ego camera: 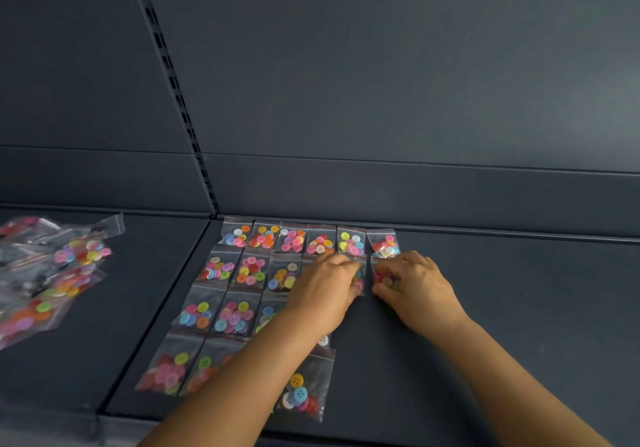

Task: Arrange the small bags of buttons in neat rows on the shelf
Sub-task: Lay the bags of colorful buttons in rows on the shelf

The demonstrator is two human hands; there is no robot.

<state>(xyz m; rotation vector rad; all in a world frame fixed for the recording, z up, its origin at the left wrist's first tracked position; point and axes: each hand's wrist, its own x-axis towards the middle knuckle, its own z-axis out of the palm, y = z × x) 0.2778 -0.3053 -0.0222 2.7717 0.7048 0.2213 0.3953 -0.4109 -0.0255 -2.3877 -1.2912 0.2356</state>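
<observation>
A dark grey metal shelf (519,308) with a smooth matte surface carries small clear plastic bags of buttons (242,294), flat squarish zip pouches laid edge to edge in rows that start at the shelf's back left corner. Each pouch holds a loose clump of round four-hole buttons in pink, yellow, orange, blue, green and white. The back row (308,240) of six pouches lies against the raised lip along the back of the shelf; the rows nearer the camera are partly hidden under the forearms.

The left hand (323,294) lies palm down over the second row, its fingers curled onto the edge of a pouch (360,278) that shows just past its fingertips; the grip looks like a pinch, though most of the pouch is covered. The right hand (415,287) sits just beside it, fingers curled down on the neighbouring pouch (382,277), whose red and pale buttons show at its fingertips. The two pouches lie side by side, below the last two of the back row.

A lone pouch (304,389) with yellow, blue, white and red buttons lies nearer the front edge, slightly askew.

On the adjoining shelf panel to the left, a heap of unsorted bags (52,273) lies crumpled and overlapping, the glossy plastic creased. A slotted metal upright (173,83) runs up the flat grey back panel (381,65).
</observation>
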